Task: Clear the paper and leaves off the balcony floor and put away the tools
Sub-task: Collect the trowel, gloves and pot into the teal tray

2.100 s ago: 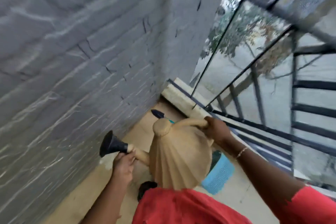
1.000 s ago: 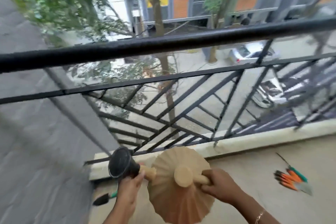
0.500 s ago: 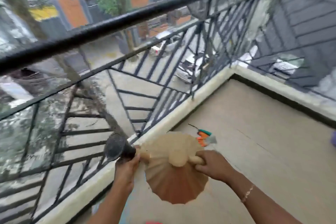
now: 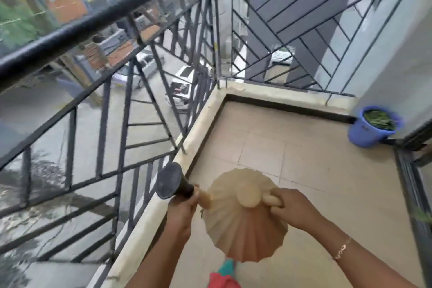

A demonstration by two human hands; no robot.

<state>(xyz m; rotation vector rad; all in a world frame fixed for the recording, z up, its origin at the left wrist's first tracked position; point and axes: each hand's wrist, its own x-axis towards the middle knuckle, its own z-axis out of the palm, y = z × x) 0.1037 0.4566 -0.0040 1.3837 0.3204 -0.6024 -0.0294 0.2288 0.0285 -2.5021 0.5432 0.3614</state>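
Matt ribbed tan watering can (image 4: 245, 222), probably plastic; black metal railing (image 4: 112, 91); smooth tiled floor (image 4: 304, 159)

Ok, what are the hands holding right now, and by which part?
Both hold one beige watering can: the left hand grips its spout just behind the black rose, and the right hand grips the handle at the top.

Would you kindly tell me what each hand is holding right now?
Left hand: grips the spout of the tan ribbed plastic watering can, behind its black sprinkler head.
Right hand: holds the same can by its grip.
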